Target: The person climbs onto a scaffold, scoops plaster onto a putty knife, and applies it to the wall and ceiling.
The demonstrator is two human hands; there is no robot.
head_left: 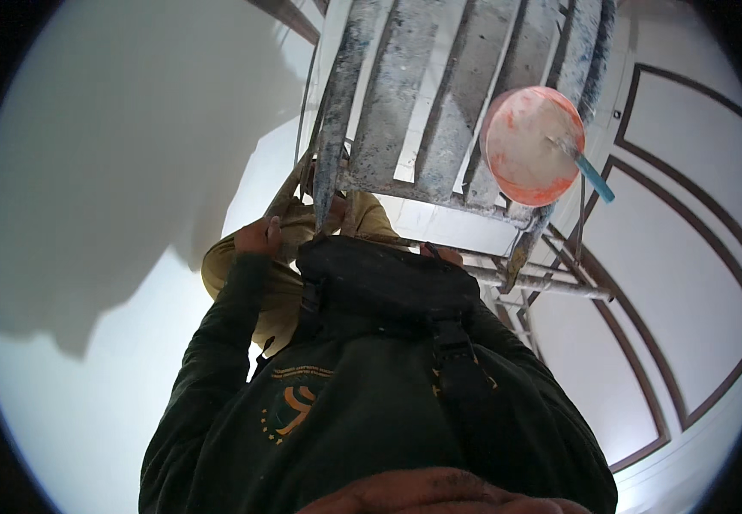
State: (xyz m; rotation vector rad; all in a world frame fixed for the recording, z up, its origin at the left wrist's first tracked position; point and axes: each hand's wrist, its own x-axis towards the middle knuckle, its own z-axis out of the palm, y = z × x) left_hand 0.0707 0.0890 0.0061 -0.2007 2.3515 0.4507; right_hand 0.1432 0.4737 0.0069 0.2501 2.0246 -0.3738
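Observation:
My left hand (257, 236) is closed, thumb showing, at a worn metal bar (285, 195) of the scaffold, just beside my bent knee in tan trousers (221, 264). Most of my right hand (445, 254) is hidden behind the black bag (379, 270) on my chest. Its visible part lies by the scaffold's lower crossbar (491, 276), and its grip does not show. Ahead of me is the scaffold platform (397, 90), made of paint-splashed slats. On its right side stands a reddish bucket (532, 190) of pale, thick mix, with a blue-handled tool (594, 178) leaning in it.
A plain pale wall (131, 154) fills the left, crossed by dark shadows. To the right, a white surface carries brown frame-like mouldings (645, 355). Gaps run between the platform slats. More scaffold tubes (568, 248) slope below the platform's near right corner.

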